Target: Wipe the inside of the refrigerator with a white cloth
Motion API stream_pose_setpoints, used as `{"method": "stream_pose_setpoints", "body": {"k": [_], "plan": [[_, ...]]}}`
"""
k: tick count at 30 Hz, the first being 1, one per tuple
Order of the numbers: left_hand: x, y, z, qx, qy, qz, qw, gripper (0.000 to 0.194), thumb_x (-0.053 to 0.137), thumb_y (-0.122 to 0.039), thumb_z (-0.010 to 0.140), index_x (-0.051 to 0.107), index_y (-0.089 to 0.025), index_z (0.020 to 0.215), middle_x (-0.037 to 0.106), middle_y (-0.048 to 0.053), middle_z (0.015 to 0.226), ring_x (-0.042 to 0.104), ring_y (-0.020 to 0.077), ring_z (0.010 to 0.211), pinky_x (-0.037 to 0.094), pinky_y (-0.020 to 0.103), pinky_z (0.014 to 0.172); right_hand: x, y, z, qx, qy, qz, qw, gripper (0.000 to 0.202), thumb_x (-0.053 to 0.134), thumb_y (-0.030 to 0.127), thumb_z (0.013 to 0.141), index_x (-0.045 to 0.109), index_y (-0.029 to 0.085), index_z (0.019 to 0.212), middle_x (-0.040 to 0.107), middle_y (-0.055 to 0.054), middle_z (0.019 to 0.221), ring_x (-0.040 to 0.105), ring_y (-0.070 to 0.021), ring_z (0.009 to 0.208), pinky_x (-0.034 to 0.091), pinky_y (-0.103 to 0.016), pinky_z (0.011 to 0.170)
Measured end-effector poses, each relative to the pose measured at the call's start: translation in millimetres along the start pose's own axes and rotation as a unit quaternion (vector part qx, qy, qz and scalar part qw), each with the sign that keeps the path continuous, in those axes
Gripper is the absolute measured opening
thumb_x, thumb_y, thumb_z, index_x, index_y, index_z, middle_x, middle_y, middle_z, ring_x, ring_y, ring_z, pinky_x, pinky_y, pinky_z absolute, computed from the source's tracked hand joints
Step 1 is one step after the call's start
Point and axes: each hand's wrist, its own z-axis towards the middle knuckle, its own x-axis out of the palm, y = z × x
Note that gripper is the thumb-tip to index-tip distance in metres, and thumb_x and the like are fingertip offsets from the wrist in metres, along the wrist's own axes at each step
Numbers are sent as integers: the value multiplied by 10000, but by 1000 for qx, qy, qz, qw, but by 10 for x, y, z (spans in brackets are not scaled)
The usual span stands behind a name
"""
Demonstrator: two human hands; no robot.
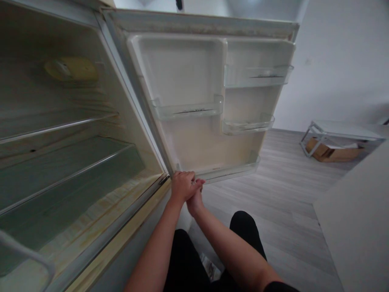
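An open fridge door with clear plastic door shelves fills the middle of the view. At its lower hinge-side corner my left hand rests with bent fingers against the door's bottom edge. Just right of it and partly beneath, my right hand touches the left one. Its fingers are mostly hidden, and what either hand holds cannot be made out. To the left, the fridge interior shows glass shelves and yellowish stains, with a yellow housing near the top.
A white cable hangs at the lower left. On the grey wood-look floor, a low white table stands at the right, with a cardboard box beneath it. A white panel lies closer at the right edge.
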Motion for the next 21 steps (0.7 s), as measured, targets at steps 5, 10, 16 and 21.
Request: {"method": "stream_pose_setpoints", "body": {"k": [5, 10, 16, 21], "plan": [[-13, 50, -66, 10, -13, -7, 1000, 580, 278, -680, 957, 512, -232, 673, 665, 34, 671, 629, 241, 699, 373, 413, 796, -497, 595, 314, -116, -151, -56, 980, 457, 542, 619, 876, 652, 185, 963, 734, -28, 903, 683, -150, 849, 543, -266, 817], [-17, 73, -93, 19, -18, -15, 1000, 587, 277, -692, 950, 495, -231, 659, 641, 23, 631, 604, 226, 660, 362, 406, 788, -955, 1741, 569, -260, -228, 5, 938, 606, 189, 560, 1002, 644, 204, 1188, 733, -44, 968, 702, -141, 877, 574, -326, 862], [-15, 75, -107, 12, -25, -21, 999, 578, 317, -705, 931, 492, -232, 649, 617, 15, 595, 598, 222, 654, 364, 408, 801, -1064, 2297, 658, -304, -286, 34, 908, 598, 159, 517, 1015, 644, 188, 1134, 710, -33, 905, 700, -154, 810, 600, -343, 787], [-26, 59, -107, 9, -27, -25, 999, 566, 341, -700, 925, 493, -232, 647, 635, 17, 615, 606, 224, 665, 368, 411, 796, -649, 1596, 403, -245, -313, 44, 917, 349, 352, 424, 988, 620, 201, 1008, 690, 17, 815, 683, -108, 770, 576, -241, 798]]}}
